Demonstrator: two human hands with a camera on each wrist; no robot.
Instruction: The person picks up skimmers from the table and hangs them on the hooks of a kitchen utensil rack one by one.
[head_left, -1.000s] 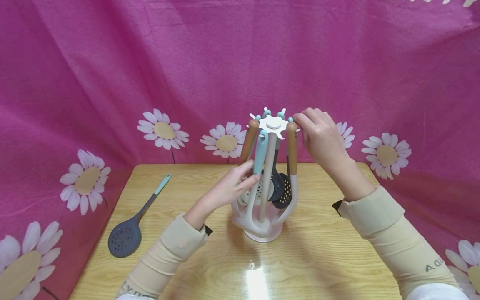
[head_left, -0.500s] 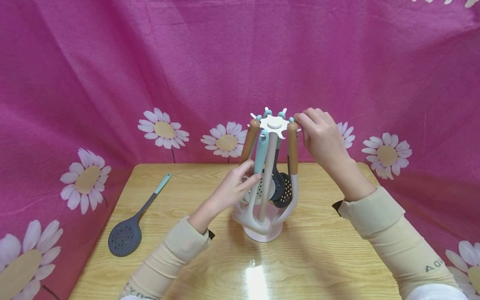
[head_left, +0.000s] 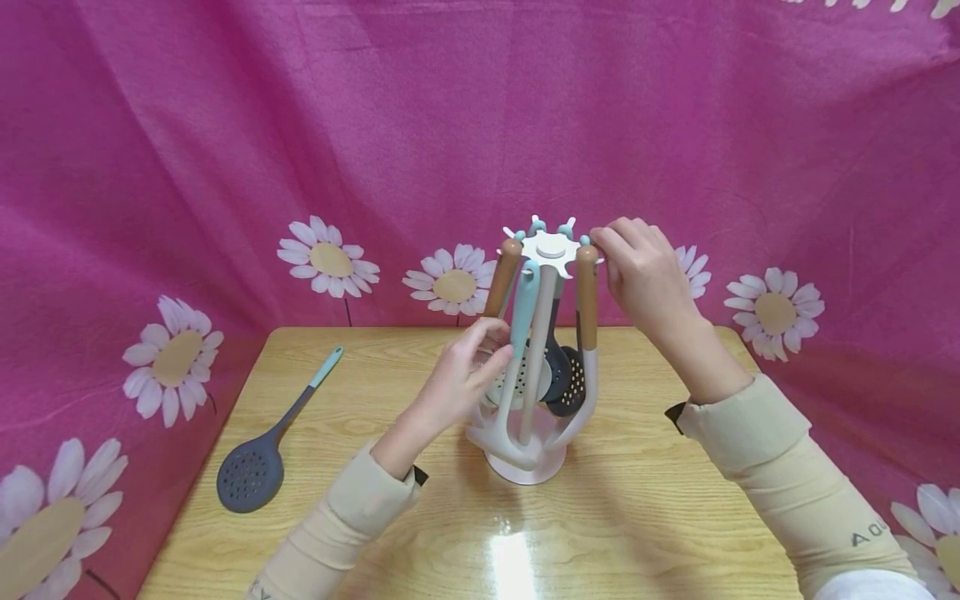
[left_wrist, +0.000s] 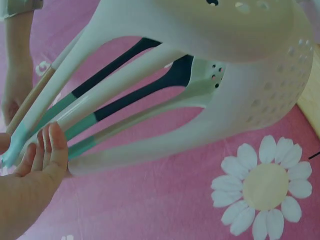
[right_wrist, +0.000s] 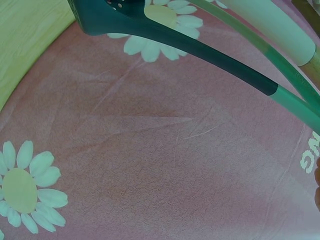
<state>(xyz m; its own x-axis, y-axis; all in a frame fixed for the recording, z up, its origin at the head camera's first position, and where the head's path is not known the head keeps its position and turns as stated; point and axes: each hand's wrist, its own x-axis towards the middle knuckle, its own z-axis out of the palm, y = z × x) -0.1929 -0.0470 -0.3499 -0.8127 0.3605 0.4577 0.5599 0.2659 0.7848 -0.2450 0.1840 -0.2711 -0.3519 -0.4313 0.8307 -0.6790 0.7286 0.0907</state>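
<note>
A white utensil rack stands at the table's middle, hung with several cooking utensils. My left hand is at its left side, fingers loosely bent around the lower handle of a teal-handled white utensil, beside a brown-handled utensil. In the left wrist view, the thumb and fingers of my left hand lie apart on either side of that teal handle. My right hand pinches a hook end of the rack, just right of another brown-handled utensil. In the right wrist view, only fingertips show at the right edge.
A dark grey skimmer with a teal handle lies on the left part of the wooden table. Black perforated utensils hang at the back of the rack. A pink flowered cloth surrounds the table.
The thumb of my left hand has slipped from in front of the teal handle to its left edge, and the hand looks looser. My right hand stays at the hook end.
</note>
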